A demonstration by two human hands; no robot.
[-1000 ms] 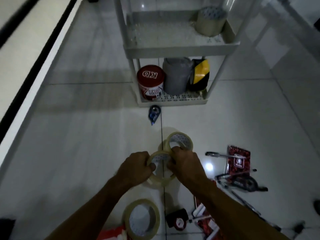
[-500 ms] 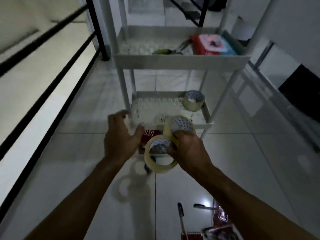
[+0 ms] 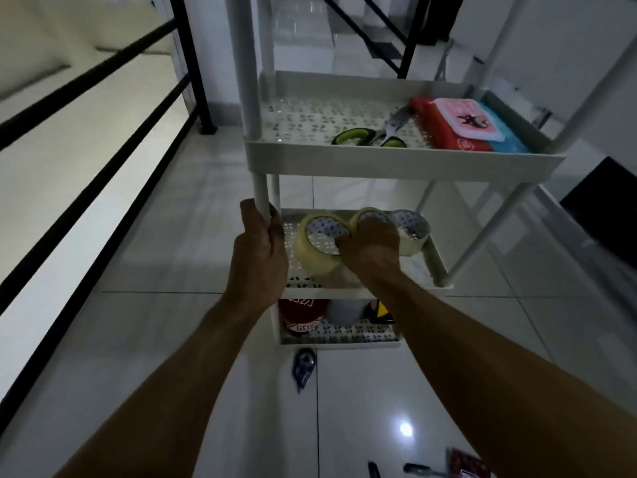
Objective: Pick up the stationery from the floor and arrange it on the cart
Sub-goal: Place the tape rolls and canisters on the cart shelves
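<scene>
Right hand [image 3: 370, 248] fingers clutch two tape rolls [image 3: 319, 244] over the cart's middle shelf [image 3: 365, 292]; left hand [image 3: 259, 248] grips the post. Released unevenly, one roll might roll off.

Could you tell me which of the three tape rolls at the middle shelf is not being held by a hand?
The rightmost roll, resting in the shelf's far right corner. The right hand holds the other two rolls, to its left.

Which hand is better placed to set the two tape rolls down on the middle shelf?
The right hand. It already holds both tape rolls over the middle shelf, beside the roll lying there. The left hand is wrapped around the cart post.
</scene>
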